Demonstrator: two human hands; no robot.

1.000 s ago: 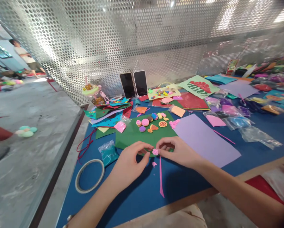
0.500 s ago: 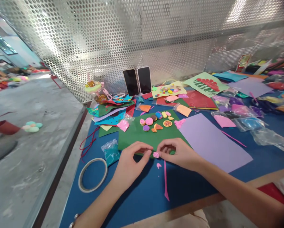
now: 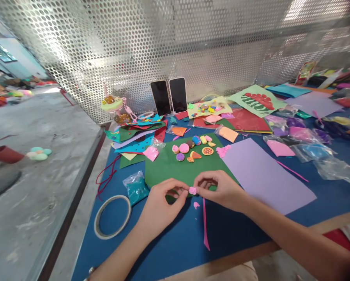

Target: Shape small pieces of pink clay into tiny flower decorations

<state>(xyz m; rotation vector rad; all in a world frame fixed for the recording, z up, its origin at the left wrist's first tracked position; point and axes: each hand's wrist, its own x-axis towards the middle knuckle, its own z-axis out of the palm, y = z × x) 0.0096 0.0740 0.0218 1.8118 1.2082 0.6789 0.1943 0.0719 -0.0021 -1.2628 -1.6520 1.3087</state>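
Pinching pink lump [image 3: 193,191] between fingertips near worktop's [image 3: 175,249] front edge: right hand [image 3: 220,190]; left hand [image 3: 162,198] beside it, fingers nearly meeting, hold unclear.

A perforated metal panel [image 3: 175,43] backs the blue table [image 3: 169,246] — grey floor [image 3: 46,203], bright window [image 3: 0,50] at left.

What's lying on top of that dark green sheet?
Miniature food shapes, including a pizza and a purple disc. The left hand and right hand cover parts of the sheet; anything beneath them is hidden.
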